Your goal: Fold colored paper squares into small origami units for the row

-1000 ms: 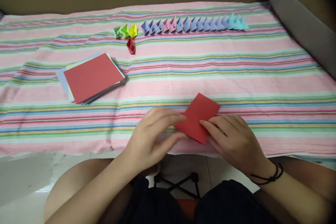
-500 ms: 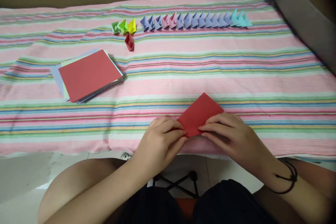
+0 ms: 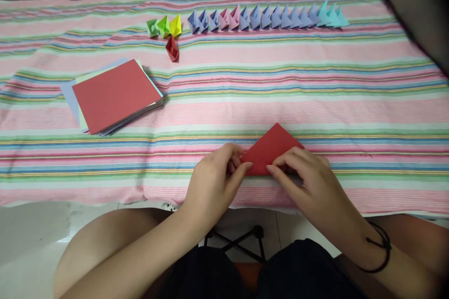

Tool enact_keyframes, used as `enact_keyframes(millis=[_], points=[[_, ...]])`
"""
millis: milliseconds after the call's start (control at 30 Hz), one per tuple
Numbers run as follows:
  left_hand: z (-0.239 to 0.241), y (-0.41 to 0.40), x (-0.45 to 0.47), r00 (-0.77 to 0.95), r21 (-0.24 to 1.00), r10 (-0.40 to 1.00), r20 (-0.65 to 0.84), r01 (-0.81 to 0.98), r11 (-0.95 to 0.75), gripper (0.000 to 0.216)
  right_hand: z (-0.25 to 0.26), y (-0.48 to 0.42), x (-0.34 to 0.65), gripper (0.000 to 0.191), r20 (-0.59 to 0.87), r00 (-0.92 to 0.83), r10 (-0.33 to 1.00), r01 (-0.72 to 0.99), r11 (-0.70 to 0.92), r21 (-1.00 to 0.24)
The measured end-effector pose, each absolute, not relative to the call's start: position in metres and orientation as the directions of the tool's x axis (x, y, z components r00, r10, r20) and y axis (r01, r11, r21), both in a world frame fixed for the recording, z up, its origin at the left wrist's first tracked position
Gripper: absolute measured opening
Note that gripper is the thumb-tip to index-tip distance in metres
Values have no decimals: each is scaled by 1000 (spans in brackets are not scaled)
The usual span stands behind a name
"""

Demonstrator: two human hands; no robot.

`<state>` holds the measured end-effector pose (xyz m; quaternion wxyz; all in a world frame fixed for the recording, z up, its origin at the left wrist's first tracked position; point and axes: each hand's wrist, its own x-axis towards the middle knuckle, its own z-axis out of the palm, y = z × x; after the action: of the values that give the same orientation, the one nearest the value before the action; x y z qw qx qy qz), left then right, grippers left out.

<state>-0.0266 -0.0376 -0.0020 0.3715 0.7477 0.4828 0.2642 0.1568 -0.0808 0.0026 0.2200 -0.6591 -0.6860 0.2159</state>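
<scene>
A sheet of red paper (image 3: 275, 147), folded so that its top makes a point, lies near the front edge of the striped cloth. Its lower edge runs between my hands. My left hand (image 3: 220, 177) grips the paper's left side, the thumb pressed on the lower edge and the other fingers curled behind. My right hand (image 3: 305, 173) pinches the lower edge right of the middle with thumb and forefinger, covering the right corner. A dark cord bracelet circles the right wrist.
A stack of coloured paper (image 3: 117, 96) with a red sheet on top lies to the left. Along the back stands a row of small folded paper boats (image 3: 255, 17); a red paper boat (image 3: 172, 49) sits before the green and yellow ones. A grey object (image 3: 414, 4) borders the far right.
The red paper's lower edge, angled before, now lies straight across. My left thumb has moved up onto the paper, and my right fingers have curled in. The view has shifted slightly.
</scene>
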Motion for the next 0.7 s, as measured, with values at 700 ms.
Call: enact_keyframes(millis=[700], points=[[-14,-46,-29,709,191,539,455,514,-837,33,4,-77,153,23,19,-40,999,851,44,-524]])
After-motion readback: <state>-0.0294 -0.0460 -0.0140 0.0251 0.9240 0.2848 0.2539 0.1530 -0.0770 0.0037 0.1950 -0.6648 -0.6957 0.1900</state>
